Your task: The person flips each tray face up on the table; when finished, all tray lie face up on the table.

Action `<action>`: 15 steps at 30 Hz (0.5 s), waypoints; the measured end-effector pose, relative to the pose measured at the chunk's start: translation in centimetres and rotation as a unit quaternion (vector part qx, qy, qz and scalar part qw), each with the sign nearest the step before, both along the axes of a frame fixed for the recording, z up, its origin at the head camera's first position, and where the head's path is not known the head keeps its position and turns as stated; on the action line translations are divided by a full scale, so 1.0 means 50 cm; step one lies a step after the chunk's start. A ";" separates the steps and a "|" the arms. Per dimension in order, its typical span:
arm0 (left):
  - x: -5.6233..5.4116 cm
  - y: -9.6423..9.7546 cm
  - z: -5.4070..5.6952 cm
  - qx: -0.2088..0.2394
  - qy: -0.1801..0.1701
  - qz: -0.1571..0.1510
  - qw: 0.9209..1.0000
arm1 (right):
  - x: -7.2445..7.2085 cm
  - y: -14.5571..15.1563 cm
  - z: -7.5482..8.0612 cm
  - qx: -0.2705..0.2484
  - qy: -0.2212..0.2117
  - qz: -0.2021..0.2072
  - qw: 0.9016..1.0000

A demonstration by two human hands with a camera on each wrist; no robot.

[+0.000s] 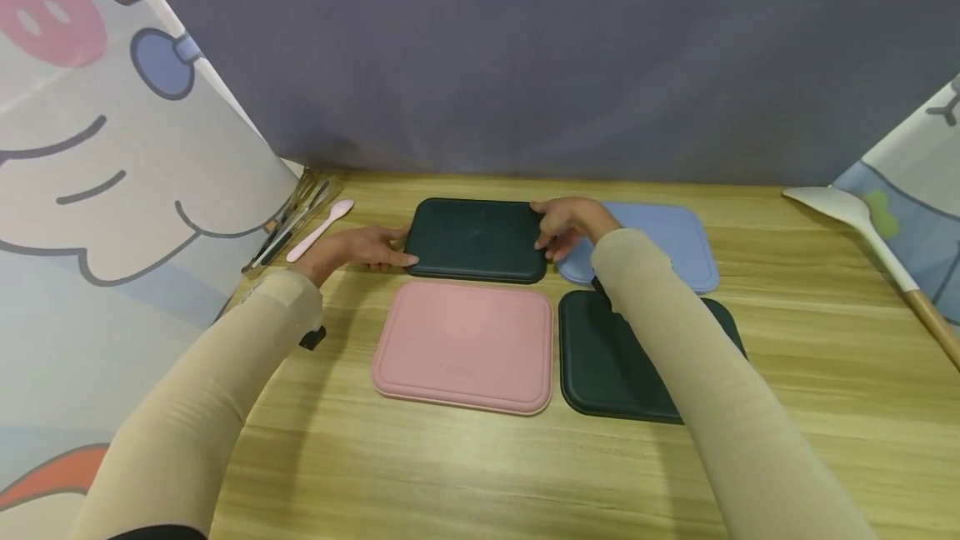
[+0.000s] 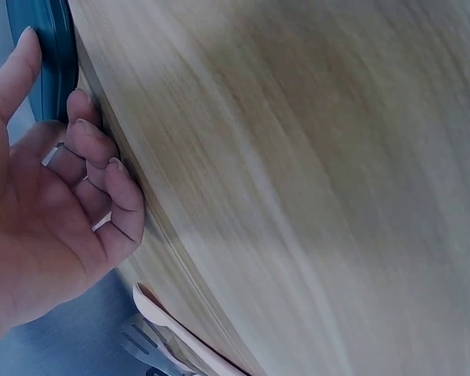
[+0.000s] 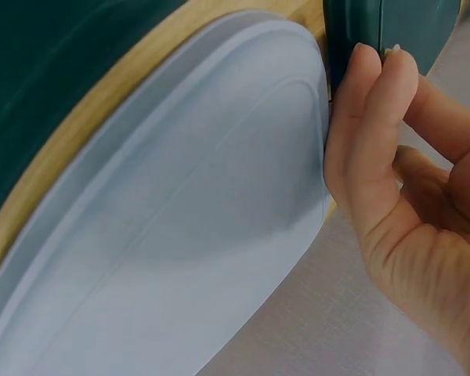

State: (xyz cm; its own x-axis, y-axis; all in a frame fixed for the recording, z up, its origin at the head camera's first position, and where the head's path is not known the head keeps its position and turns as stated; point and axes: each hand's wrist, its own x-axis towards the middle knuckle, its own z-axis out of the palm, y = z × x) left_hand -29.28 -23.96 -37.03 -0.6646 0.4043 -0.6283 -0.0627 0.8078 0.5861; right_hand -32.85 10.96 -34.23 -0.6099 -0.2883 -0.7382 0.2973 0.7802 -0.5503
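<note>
Green, pink and blue mark four boards on one wooden table (image 1: 465,482): two are dark green, one is pink, one is blue. They lie two by two. The far green board (image 1: 476,240) is at the far left of the set, with the pink board (image 1: 465,348) just nearer, the blue board (image 1: 663,232) at its right, and the near green board (image 1: 607,361) below the blue one, partly behind a sleeve (image 1: 750,423).

Two hands grip the far green board, one at each short end. The left hand (image 1: 375,247) has its thumb on top at the near corner, a finger behind the edge and three fingers loosely bent. The right hand (image 1: 566,222) is partly closed, two fingers against the side and one digit at the far corner; it overlaps the blue board. Whether the held board is raised, I cannot tell.

One pink spoon (image 1: 321,230) lies left of the left hand, beside several metal utensils (image 1: 288,227) too crowded to count. One white spoon (image 1: 840,207) with a wooden handle lies at far right.
</note>
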 end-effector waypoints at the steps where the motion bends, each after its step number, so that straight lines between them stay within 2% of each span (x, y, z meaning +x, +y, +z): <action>1: 0.002 0.004 0.001 -0.004 -0.004 -0.007 1.000 | 0.001 -0.003 -0.001 -0.003 -0.001 0.000 1.000; 5: 0.011 0.031 0.018 -0.036 -0.027 -0.043 0.998 | 0.002 -0.018 -0.006 -0.011 0.000 0.006 1.000; 7: 0.015 0.042 0.028 -0.050 -0.042 -0.047 0.997 | 0.001 -0.021 -0.006 -0.004 0.005 0.007 1.000; 9: 0.017 0.041 0.035 -0.049 -0.051 -0.028 0.997 | 0.000 -0.020 -0.003 0.009 0.011 0.009 1.000; 12: 0.016 0.024 0.028 -0.028 -0.057 0.011 0.998 | 0.000 -0.017 0.001 0.015 0.008 0.014 1.000; 15: 0.014 0.010 0.018 -0.014 -0.055 0.021 0.998 | -0.001 -0.018 -0.001 0.010 0.000 0.017 1.000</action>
State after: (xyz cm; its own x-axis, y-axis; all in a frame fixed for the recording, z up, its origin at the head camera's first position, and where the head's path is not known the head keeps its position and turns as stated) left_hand -28.56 -23.46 -36.13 -0.6067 0.3593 -0.7091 -0.1591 0.8191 0.5512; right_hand -32.90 10.06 -34.27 -0.5994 -0.2948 -0.7442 0.2701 0.8007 -0.5348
